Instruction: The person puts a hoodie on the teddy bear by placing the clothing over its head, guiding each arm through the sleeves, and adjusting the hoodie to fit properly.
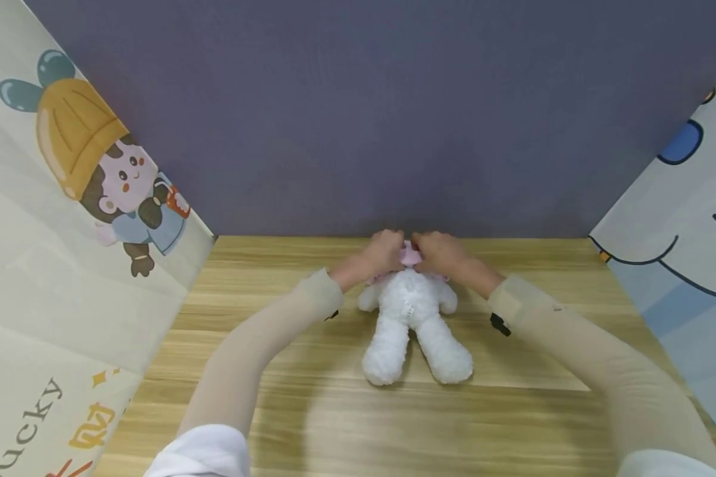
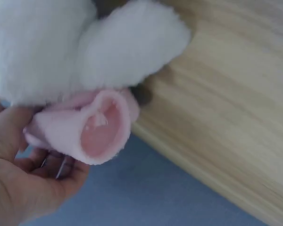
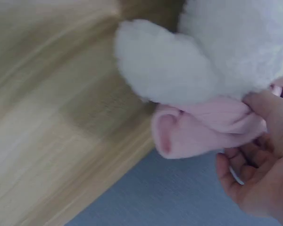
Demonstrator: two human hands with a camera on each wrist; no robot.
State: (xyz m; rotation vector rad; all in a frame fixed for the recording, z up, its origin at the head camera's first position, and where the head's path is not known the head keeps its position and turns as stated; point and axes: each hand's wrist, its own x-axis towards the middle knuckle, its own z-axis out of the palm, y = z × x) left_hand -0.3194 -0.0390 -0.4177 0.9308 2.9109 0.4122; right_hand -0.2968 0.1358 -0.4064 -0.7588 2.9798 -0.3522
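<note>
Left panel: pale, printed with a cartoon child in a yellow hat.
Left hand: fingers curled, nearly together, pinching the pink cloth at the toy's upper end.
Cloth: lay against the toy, spread out to both sides; its left end showed a round opening.
Toy: white, plush, resting on the wooden bench near its far edge, between the forearms, legs apart and toward the person; its head could not be made out.
Right hand: just beside the left, fingers curled and nearly together, pinching the same cloth.
Right panel: white and blue, with black outlines.
</note>
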